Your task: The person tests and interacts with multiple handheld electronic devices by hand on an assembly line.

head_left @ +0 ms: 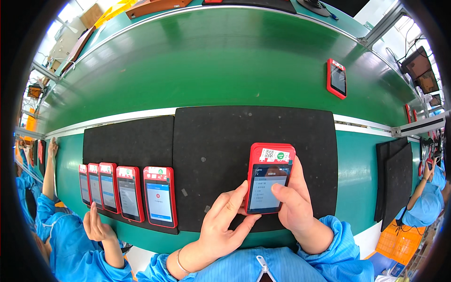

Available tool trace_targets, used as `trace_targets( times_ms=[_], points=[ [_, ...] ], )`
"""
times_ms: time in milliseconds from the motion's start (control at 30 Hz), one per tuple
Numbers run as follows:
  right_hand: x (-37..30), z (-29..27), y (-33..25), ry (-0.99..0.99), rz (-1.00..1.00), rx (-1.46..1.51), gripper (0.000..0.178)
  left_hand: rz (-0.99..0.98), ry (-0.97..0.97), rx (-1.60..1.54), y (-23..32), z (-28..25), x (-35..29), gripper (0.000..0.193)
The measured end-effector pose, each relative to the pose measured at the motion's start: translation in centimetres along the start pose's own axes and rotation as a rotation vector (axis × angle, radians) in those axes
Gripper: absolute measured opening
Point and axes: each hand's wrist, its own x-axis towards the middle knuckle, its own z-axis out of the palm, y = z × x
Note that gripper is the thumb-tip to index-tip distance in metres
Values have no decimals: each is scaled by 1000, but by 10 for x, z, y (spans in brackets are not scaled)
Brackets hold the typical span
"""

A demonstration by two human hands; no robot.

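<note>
Above the larger black mat (225, 141) I hold a red handheld payment terminal (268, 192) upright, its lit screen showing a list. My right hand (298, 207) wraps the terminal's right side, the thumb lying on the screen. At the lower left edge my left hand (221, 216) grips it with fingers and thumb; part of its fingers is hidden behind the terminal. On the smaller black mat (129, 136) to the left, several similar red terminals stand in a row, the closest to me a terminal (159, 197) with a blue and white screen.
A co-worker's hand (96, 228) is beside the row at left. Another red terminal (337, 78) lies on the green surface (197, 61) at far right. Black mats (397, 183) lean at right, above an orange crate (399, 242). Another person in blue (425, 202) sits at far right.
</note>
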Motion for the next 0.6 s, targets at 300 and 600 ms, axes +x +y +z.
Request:
trace_targets(
  times_ms=[300, 600],
  points=[
    [0, 1, 0, 7, 1, -17, 64, -10, -3, -11, 0, 0, 0, 72],
    [-1, 2, 0, 17, 9, -6, 66, -10, -4, -2, 1, 0, -1, 72]
  ],
)
